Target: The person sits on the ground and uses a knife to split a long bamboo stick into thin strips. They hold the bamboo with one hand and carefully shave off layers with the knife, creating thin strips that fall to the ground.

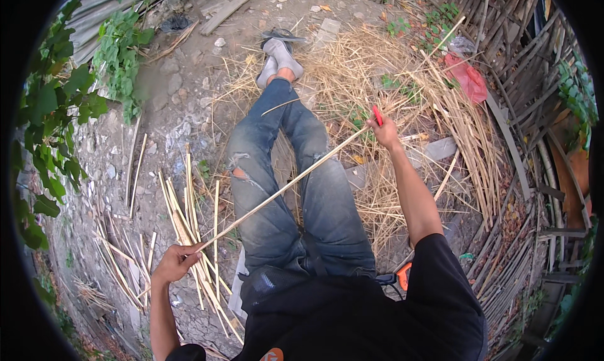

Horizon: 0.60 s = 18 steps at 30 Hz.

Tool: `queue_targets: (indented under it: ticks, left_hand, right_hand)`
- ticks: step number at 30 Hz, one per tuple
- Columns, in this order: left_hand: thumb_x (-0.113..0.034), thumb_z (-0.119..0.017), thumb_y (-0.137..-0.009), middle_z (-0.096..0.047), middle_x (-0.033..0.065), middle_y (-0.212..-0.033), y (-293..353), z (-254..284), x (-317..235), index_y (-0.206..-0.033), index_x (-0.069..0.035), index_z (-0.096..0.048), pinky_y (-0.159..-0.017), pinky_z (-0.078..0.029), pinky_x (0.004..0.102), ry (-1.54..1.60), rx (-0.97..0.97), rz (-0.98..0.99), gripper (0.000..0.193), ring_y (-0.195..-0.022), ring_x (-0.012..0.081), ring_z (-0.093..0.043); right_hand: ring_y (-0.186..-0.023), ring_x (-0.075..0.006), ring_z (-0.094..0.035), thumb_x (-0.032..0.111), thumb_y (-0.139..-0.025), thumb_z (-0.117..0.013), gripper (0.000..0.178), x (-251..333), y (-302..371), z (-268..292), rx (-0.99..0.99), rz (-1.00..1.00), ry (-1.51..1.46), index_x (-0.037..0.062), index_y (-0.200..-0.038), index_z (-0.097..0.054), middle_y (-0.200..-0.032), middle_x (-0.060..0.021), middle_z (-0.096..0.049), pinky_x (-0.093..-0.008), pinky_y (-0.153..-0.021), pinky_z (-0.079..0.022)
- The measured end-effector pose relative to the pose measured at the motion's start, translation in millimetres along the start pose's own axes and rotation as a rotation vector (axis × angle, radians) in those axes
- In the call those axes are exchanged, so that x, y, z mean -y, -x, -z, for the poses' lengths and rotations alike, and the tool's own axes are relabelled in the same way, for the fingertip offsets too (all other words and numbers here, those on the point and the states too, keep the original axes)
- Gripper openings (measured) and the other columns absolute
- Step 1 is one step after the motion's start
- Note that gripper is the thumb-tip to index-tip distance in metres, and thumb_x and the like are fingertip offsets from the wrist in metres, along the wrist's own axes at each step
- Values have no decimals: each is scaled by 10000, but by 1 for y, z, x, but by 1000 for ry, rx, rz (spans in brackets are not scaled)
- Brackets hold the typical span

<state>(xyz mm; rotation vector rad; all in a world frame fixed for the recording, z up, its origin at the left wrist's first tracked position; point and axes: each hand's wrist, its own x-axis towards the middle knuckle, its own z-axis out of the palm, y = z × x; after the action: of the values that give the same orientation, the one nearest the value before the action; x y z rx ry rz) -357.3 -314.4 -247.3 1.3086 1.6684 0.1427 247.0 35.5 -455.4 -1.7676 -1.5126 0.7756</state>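
Note:
A long pale strip, apparently split bamboo (283, 188), slants up across my thighs from lower left to upper right. Its lower end is pinched between the thumb and fingers of my left hand (173, 263), out beside my left hip. Farther off, past my right knee, my right hand (385, 133) is closed at the strip's upper part. A small red tool (377, 115) sticks up from that same hand; its blade, if any, cannot be made out. Whether the strip runs on beyond my right hand is unclear against the straw-coloured litter.
Loose strips (189, 216) lie by my left hand. A long bundle of strips (469, 141) and thin shavings (352, 65) cover the ground at right. A red plastic bag (465, 78) rests near the stick fence. An orange-handled tool (403, 276) sits by my right hip.

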Motion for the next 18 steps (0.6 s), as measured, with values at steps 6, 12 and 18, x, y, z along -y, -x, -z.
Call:
queue_targets:
  ticks: [6, 12, 18]
  left_hand:
    - [-105, -669, -996, -789, 110, -1029, 3, -1, -4, -1319, -26, -679, -840, -534, 279, -35, -45, -91, 333, -896, 91, -659]
    - [-99, -663, -993, -767, 159, -1143, 18, -5, -22, -1316, -7, -673, -902, -537, 292, -161, -51, 5, 336, -984, 136, -693]
    - [-126, -624, -1027, -772, 99, -923, 39, 19, 29, -1314, -50, -697, -721, -528, 338, -50, -131, -179, 306, -780, 119, -636]
  right_hand:
    - [-733, -198, -619, 265, -887, -815, 274, -20, -9, 0, -103, -183, -67, 5, -918, -732, -770, -118, -685, -370, -735, -503]
    - [-788, -214, -662, 333, -915, -788, 374, -13, -8, -27, -291, -453, -86, -37, -922, -742, -817, -126, -723, -361, -756, -504]
    - [-505, -169, -551, 498, -851, -818, 537, -120, -20, 112, -541, -653, -154, -15, -997, -751, -849, -143, -747, -381, -478, -444]
